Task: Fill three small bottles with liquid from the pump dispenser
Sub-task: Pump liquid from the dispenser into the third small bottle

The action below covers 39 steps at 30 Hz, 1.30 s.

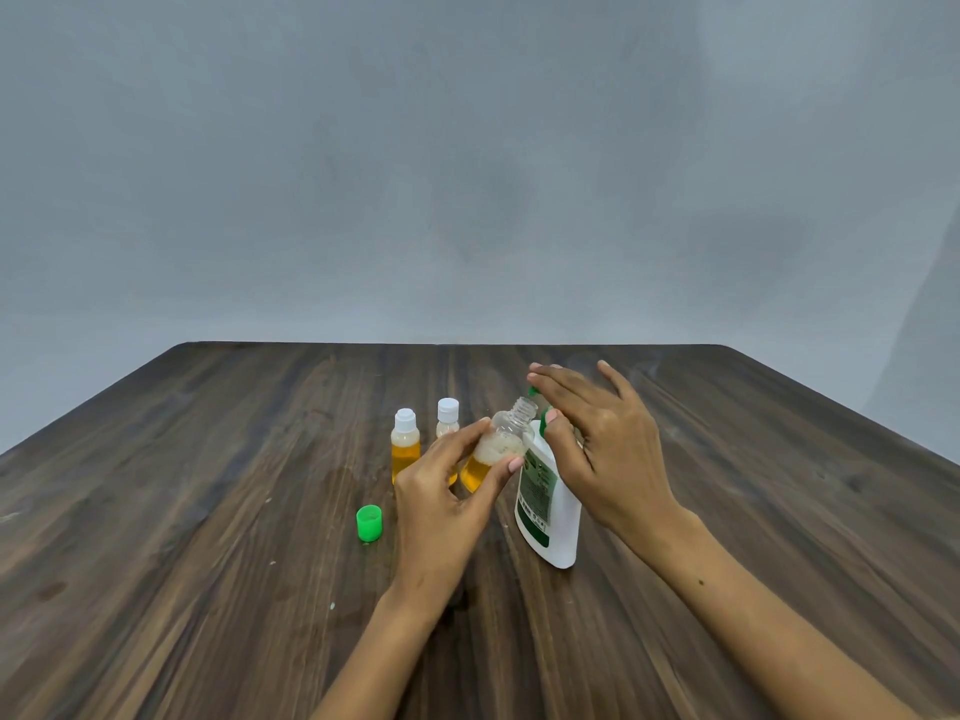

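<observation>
The left hand (447, 491) pinches the open bottle (496, 449) between thumb and fingertips, tilting it so its threaded neck leans toward the green spout (533, 391) of the dispenser (548, 504). The bottle is held off the table (208, 511), just left of the dispenser and touching or nearly touching its shoulder. It holds amber liquid in its lower part with foam above. The right hand (597, 439) lies over the pump head with fingers nearly straight, pressing or ready to press; it grasps nothing.

Two capped bottles (405, 446) stand behind the left hand, both with amber liquid, so this looks like the last of the three. The green cap (369, 522) lies on the table nearby.

To do this well, the neck should sit right under the spout tip before any press, since the mouth is narrow and a miss would run down the outside. Short, slow strokes seem wise, because the foam already takes up room and could overflow before the liquid level matches the others. Keeping the dispenser base flat while pressing would stop it tipping toward the bottle
</observation>
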Each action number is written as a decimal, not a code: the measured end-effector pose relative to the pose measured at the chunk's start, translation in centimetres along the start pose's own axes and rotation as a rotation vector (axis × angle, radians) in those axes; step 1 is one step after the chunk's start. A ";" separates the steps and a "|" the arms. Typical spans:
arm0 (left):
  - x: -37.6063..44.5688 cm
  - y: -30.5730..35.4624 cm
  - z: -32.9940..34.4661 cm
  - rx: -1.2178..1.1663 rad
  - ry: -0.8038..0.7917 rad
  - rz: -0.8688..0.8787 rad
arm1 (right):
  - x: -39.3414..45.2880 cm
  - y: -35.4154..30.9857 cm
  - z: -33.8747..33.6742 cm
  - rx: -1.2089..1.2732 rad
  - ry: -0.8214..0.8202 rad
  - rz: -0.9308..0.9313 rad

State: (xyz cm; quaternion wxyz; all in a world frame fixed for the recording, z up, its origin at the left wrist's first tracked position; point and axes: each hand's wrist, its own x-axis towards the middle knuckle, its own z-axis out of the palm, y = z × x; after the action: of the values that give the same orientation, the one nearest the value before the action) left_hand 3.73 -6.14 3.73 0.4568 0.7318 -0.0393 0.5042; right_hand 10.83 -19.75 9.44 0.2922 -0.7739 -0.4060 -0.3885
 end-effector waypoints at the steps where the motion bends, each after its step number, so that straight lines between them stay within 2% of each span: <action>1: 0.0 -0.1 0.0 0.001 0.003 0.002 | 0.0 0.0 0.1 -0.003 0.008 0.002; 39: 0.1 0.0 0.0 0.010 0.009 0.011 | -0.9 0.2 1.1 0.033 0.138 0.007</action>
State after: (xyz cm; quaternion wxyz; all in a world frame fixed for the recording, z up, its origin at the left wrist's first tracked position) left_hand 3.76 -6.08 3.87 0.4503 0.7316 -0.0388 0.5103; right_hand 11.08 -19.39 8.05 0.3336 -0.7418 -0.3885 -0.4330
